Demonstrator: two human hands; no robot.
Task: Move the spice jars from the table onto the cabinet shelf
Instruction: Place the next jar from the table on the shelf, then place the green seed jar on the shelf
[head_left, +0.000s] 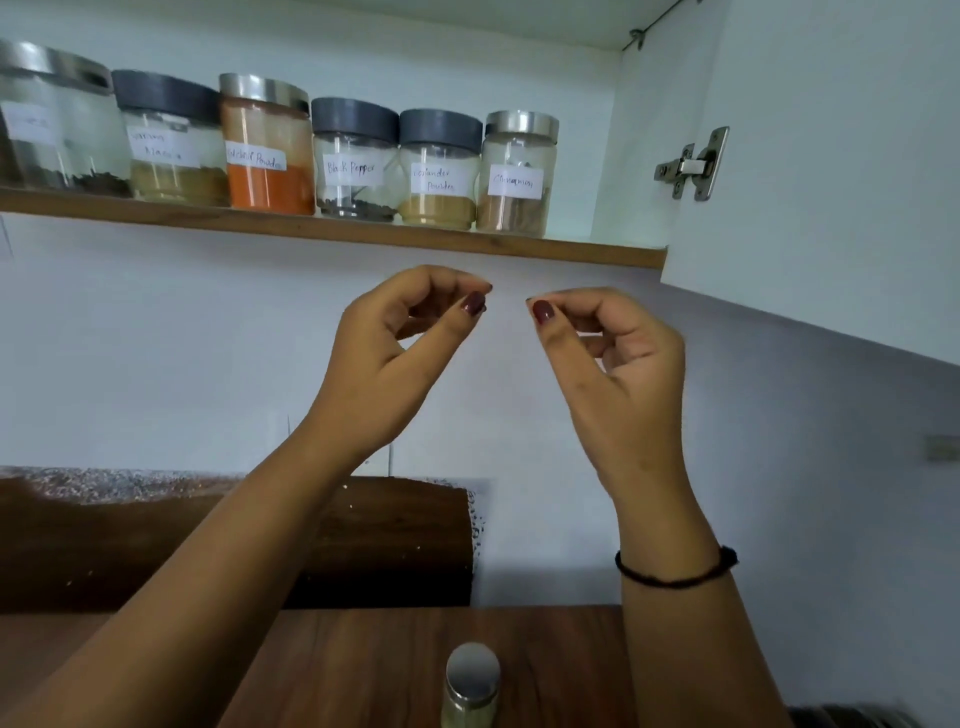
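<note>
Several labelled glass spice jars stand in a row on the cabinet shelf (363, 235); the rightmost is the cinnamon jar (517, 174), with coriander powder (439, 169) and black pepper (354, 160) to its left. One steel-lidded jar (471, 683) stands on the wooden table (363, 665) at the bottom edge. My left hand (387, 358) and my right hand (615, 364) are raised just below the shelf's front edge, palms facing each other, fingers curled, holding nothing.
The open cabinet door (831, 182) with its metal hinge (693, 165) hangs at the right. A dark wooden board (156, 540) leans against the white wall behind the table. Bare shelf room lies to the right of the cinnamon jar.
</note>
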